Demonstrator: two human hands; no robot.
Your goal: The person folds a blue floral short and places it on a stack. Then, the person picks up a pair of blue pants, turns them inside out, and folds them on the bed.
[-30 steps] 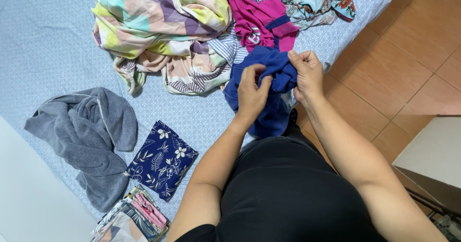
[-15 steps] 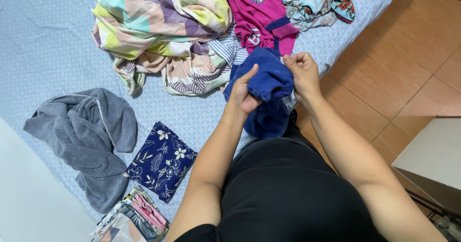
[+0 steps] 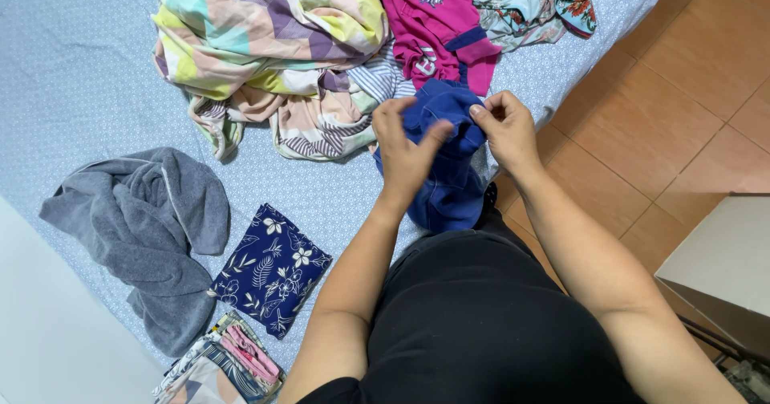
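The bed (image 3: pixel 96 59), covered in a pale blue dotted sheet, fills the upper left and middle of the frame, with orange floor tiles (image 3: pixel 706 75) at the right. At top centre lies a heap of unfolded laundry: a pastel chevron cloth (image 3: pixel 265 35), a striped piece (image 3: pixel 321 127) under it, a magenta shirt (image 3: pixel 437 27) and a floral garment (image 3: pixel 537 3) at the top right. A grey towel (image 3: pixel 140 227) lies crumpled at the left.

Lower left holds what looks finished: a navy floral cloth (image 3: pixel 273 269) folded into a square, and below it a small stack of folded patterned pieces (image 3: pixel 228 364) at the bottom edge. Judging by this, only a little is folded and most of the pile is left.

The blue garment (image 3: pixel 449 187) is at centre, just in front of the person's body. The left hand (image 3: pixel 405 151) pinches its upper fabric; the right hand (image 3: pixel 505 131) grips its top edge with closed fingers.

No packages, labels or signs show, apart from small prints on the magenta shirt.
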